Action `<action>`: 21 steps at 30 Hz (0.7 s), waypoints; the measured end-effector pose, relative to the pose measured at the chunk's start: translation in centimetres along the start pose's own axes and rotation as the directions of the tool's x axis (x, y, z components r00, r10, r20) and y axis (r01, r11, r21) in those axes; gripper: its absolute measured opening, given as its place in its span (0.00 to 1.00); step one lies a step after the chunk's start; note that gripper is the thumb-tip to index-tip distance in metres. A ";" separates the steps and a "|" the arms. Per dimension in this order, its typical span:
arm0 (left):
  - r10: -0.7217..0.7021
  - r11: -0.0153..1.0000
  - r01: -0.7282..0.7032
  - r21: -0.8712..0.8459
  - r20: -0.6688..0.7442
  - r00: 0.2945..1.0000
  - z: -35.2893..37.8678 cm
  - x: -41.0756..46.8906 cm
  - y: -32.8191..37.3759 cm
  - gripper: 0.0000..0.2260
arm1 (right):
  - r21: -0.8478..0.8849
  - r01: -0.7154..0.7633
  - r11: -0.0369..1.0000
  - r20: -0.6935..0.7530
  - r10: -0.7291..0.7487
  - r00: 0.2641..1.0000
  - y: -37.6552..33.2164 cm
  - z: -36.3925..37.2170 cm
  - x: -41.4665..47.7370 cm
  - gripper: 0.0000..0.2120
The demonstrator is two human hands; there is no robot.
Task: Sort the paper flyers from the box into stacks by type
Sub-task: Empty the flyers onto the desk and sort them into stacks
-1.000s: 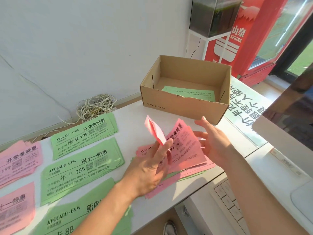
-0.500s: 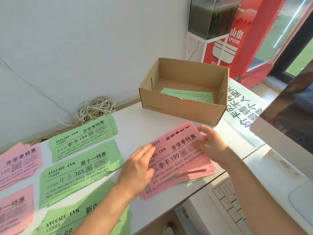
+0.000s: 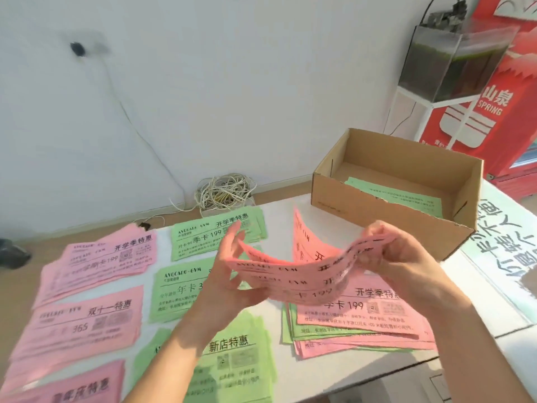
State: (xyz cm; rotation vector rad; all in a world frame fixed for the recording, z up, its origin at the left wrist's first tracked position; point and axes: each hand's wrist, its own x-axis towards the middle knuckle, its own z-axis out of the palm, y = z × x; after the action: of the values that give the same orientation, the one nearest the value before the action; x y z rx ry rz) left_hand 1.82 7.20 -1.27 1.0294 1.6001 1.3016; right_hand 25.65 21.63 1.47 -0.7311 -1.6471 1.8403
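I hold a small bundle of pink flyers [image 3: 293, 274] in the air, sagging in the middle. My left hand [image 3: 232, 274] grips its left end and my right hand [image 3: 398, 257] pinches its right end. Below it an unsorted pile of pink and green flyers [image 3: 360, 324] lies on the white table [image 3: 279, 210]. Sorted stacks lie to the left: three pink stacks [image 3: 101, 257] and three green stacks [image 3: 212, 231]. The cardboard box [image 3: 386, 210] stands at the back right with a green flyer [image 3: 404, 196] inside.
A coil of white cable [image 3: 223, 190] lies on the floor by the wall. A large printed sheet [image 3: 505, 257] covers the table at right. A fish tank on a white stand [image 3: 447, 59] and a red cabinet [image 3: 494, 112] stand behind the box.
Both hands lifted several pink flyers off the unsorted pile, where they lay pressed flat half a second ago. The view swung left, showing more of the sorted stacks.
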 end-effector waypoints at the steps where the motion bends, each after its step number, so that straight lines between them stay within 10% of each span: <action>1: 0.001 1.000 -0.001 0.002 -0.001 1.000 -1.0 -0.2 -0.3 0.51 | -0.048 0.023 0.999 0.033 -0.021 0.999 -0.9 1.2 0.6 0.24; 4: -0.071 0.997 0.070 -0.021 -0.093 0.993 -4.3 -1.0 -0.6 0.49 | -0.225 0.120 0.967 0.187 -0.078 0.979 -3.9 5.5 2.5 0.08; 10: 0.030 0.995 -0.038 -0.089 -0.089 0.996 -10.4 -6.6 -1.1 0.44 | -0.340 0.257 0.904 0.379 -0.119 0.918 -7.4 15.3 5.7 0.15; 14: 0.031 0.989 -0.077 -0.123 -0.340 0.940 -15.5 -10.1 -0.9 0.16 | -0.352 0.261 0.899 0.290 -0.160 0.943 -5.6 21.0 7.6 0.15; 21: -0.035 0.999 0.046 0.002 -0.600 0.799 -24.4 -14.6 -3.4 0.12 | -0.613 0.320 0.723 0.240 -0.215 0.947 0.3 31.2 8.1 0.28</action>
State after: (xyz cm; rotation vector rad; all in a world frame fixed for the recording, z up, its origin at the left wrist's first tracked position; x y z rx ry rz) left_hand -16.42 -14.77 0.13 0.6003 2.0856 1.6965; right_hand -2.33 5.86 3.99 -0.5730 -2.3937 1.1199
